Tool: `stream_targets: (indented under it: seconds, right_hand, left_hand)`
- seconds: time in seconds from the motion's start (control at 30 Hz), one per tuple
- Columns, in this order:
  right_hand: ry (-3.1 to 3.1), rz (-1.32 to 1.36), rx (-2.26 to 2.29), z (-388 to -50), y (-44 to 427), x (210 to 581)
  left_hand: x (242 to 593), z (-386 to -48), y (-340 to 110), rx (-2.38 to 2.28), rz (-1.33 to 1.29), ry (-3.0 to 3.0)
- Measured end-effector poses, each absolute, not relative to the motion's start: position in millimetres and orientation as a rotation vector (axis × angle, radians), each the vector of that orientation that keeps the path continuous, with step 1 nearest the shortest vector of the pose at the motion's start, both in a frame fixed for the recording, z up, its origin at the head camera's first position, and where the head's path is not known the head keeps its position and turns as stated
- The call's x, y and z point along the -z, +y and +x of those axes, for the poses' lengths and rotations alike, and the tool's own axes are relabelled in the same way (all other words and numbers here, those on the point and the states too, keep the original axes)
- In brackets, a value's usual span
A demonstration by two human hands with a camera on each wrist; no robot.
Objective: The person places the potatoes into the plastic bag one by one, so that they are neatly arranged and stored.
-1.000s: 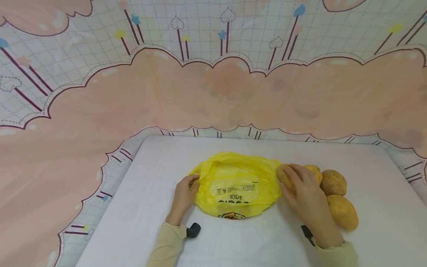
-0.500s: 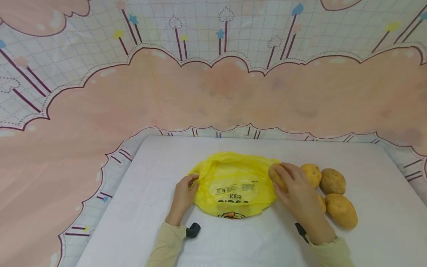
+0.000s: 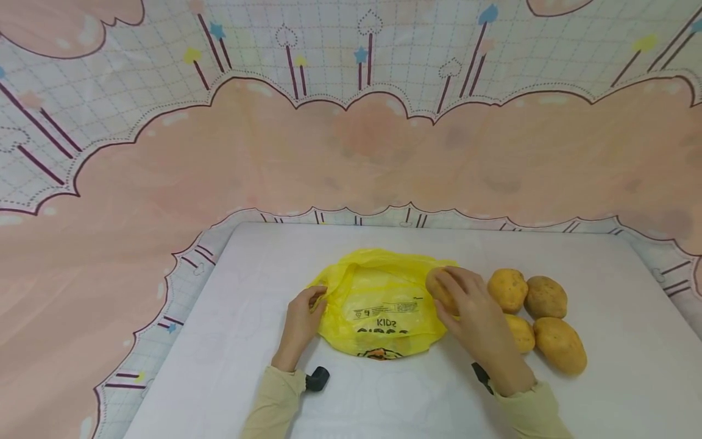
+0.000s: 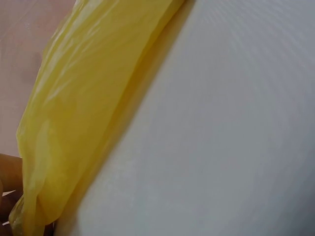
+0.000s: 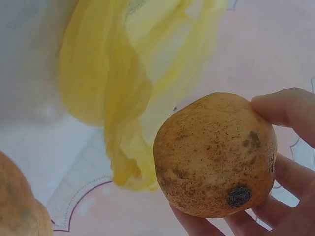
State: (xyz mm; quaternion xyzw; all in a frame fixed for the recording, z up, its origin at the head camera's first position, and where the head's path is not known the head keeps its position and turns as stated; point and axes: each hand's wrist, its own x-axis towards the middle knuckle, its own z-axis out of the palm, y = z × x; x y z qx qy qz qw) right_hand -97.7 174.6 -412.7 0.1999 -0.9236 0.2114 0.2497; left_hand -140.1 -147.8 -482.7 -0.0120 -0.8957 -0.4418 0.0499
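Note:
A yellow plastic bag [image 3: 384, 292] with dark print lies on the white table, its mouth spread wide. My left hand [image 3: 303, 317] pinches the bag's left edge; in the left wrist view the yellow plastic [image 4: 93, 93] runs up from the fingers [image 4: 11, 172]. Over the bag's right rim, my right hand [image 3: 479, 314] holds a potato [image 3: 440, 289] between thumb and fingers. Close up in the right wrist view, that potato [image 5: 216, 157] has brown specks and a dark spot, and the bag [image 5: 108, 73] is behind it.
Several potatoes [image 3: 559, 346] lie in a group on the table [image 3: 620, 292], right of my right hand. Part of one loose potato [image 5: 19, 201] shows at the lower left of the right wrist view. A printed cloth [image 3: 351, 158] hangs behind the table.
My right hand has moved left with the potato, from beside the bag to over its right rim. More of the potatoes on the table have come into sight. My left hand stays put.

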Motion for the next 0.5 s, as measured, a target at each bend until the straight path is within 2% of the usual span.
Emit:
stream_targets:
  seconds: [0.5]
  right_hand:
    - [-2.597, 0.587, -0.624, -103, 155, 411]
  left_hand:
    - [485, -140, -147, 1.356, -0.067, -2.699]
